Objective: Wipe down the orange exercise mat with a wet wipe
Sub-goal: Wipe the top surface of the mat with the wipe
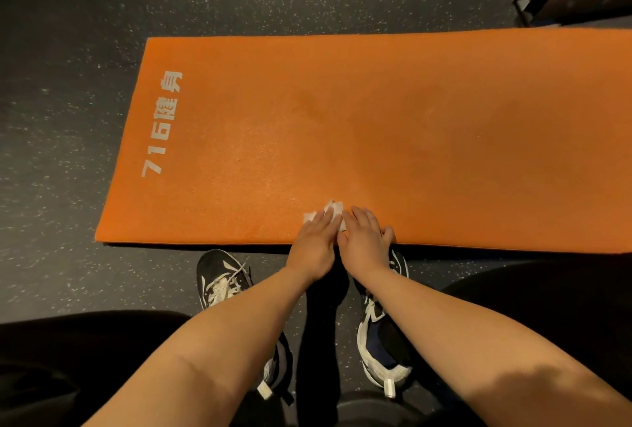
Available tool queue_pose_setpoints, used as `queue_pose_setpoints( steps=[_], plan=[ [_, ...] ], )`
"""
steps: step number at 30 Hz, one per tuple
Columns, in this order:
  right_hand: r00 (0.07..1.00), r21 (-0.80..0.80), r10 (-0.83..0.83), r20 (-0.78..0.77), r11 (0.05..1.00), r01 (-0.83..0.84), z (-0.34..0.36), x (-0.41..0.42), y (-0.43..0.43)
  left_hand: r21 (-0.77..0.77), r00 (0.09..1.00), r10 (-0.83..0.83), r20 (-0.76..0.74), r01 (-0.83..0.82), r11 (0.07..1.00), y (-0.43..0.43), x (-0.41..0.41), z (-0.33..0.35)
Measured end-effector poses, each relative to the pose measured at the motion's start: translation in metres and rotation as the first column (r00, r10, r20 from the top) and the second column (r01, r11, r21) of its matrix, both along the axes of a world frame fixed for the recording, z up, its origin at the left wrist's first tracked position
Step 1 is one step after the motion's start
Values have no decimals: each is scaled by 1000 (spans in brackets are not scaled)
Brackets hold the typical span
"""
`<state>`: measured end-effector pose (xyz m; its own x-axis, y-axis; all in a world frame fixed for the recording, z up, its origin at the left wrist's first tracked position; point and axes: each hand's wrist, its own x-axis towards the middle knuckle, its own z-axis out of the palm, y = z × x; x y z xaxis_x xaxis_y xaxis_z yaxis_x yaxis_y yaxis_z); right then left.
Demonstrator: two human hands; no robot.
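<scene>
Mat: orange exercise mat (427, 125), flat on the dark speckled floor (68, 102), long side towards the person; white print "716" and characters (163, 125) at its left end.
Wipe: white wet wipe (333, 212), crumpled, on the mat just inside the near edge, mostly covered by fingers.
Hands: left hand (313, 242) and right hand (364, 238) side by side, touching or nearly so, fingers flat and pressing the wipe down; nothing is gripped.
Progress: early or middle, by my reckoning. A paler sheen left of centre may be damp from wiping; faint darker smudges further back look untreated. The far strip, the printed end and the whole right stretch appear left to do.
Edges: near edge runs just under the wrists; left end and far edge in full view; right end passes out of sight.
Room: bare floor lies beyond the left end and the far edge; a dark metal frame (533, 2) stands well apart at far right.
Footing: two black-and-white trainers (222, 276) sit at the near edge, limiting forward reach.
</scene>
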<state>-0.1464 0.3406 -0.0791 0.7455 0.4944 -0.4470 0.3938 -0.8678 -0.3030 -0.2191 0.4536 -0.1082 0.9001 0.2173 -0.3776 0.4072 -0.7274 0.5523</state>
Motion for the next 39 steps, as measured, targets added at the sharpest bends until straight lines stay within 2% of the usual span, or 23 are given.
queue_pose_setpoints(
  steps=[2,5,7,14,16,19,22,26,29,31,35,37,39],
  plan=[
    [999,-24,36,-4,999,-36,2,5,0,107,998,47,-33,-44,993,12,-1,0],
    [998,-39,65,-10,997,-65,4,9,2,255,953,264,-149,-221,941,20,-1,6],
    [998,-40,66,-9,997,-67,5,10,1,296,945,277,-174,-218,930,9,2,14],
    [997,64,-53,-63,996,57,14,16,3,150,992,-12,-123,30,988,-14,13,26],
    [999,48,-9,-52,999,12,13,14,0,193,990,26,-141,2,981,-2,10,27],
    [998,35,26,-61,999,-24,9,13,-4,251,977,164,-135,-127,960,13,1,30],
    [997,40,13,-76,999,-10,9,14,-4,142,975,149,-162,-127,982,2,-1,32],
    [977,115,-181,-109,974,193,6,17,-9,-48,996,21,-87,-26,999,-25,10,30],
    [973,129,-167,-157,974,188,4,19,-12,-103,998,-23,-53,17,995,-23,16,24],
    [982,107,-126,-144,984,142,7,21,-14,-89,998,42,-36,-45,995,-14,11,20],
    [992,52,-66,-107,996,71,11,23,-15,43,961,267,-76,-265,963,-1,7,21],
    [993,59,-68,-96,995,74,11,22,-14,-6,963,259,-75,-260,965,-11,14,26],
    [992,106,-84,-97,990,95,12,23,-14,-120,984,178,-26,-180,976,-25,19,27]
  ],
)
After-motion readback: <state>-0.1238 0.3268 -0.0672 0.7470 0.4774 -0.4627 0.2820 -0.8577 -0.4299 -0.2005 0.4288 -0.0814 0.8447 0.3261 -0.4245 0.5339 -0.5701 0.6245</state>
